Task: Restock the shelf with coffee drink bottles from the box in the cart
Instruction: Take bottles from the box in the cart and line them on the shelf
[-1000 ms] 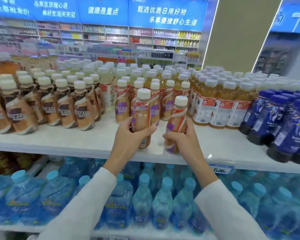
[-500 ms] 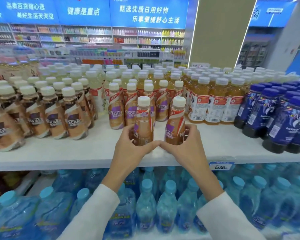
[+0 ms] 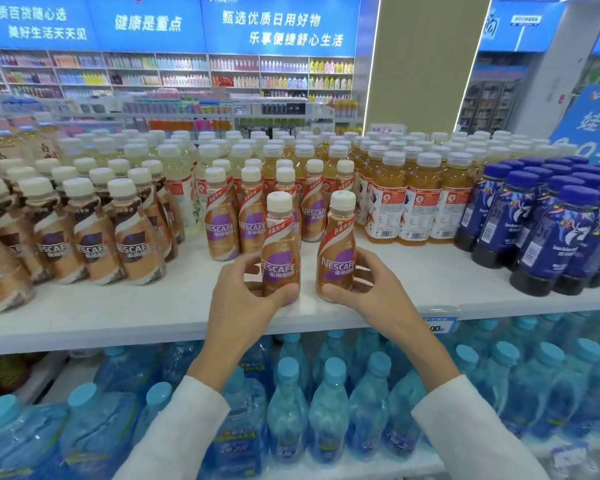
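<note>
Two Nescafe coffee bottles with purple labels and white caps stand upright on the white shelf [image 3: 118,306]. My left hand [image 3: 243,303] grips the left bottle [image 3: 280,247] near its base. My right hand [image 3: 371,289] grips the right bottle [image 3: 337,247] the same way. Both bottles stand in front of a row of matching coffee bottles [image 3: 222,223]. The cart and box are out of view.
Brown-labelled Nescafe bottles [image 3: 94,244] fill the shelf's left side. Orange tea bottles [image 3: 420,206] and dark blue bottles [image 3: 548,244] stand to the right. Water bottles [image 3: 326,410] pack the shelf below. A price tag [image 3: 437,323] hangs on the shelf edge.
Both bottles went from tilted above the shelf edge to standing upright on the shelf, and have moved apart. My hands slid down toward their bases.
</note>
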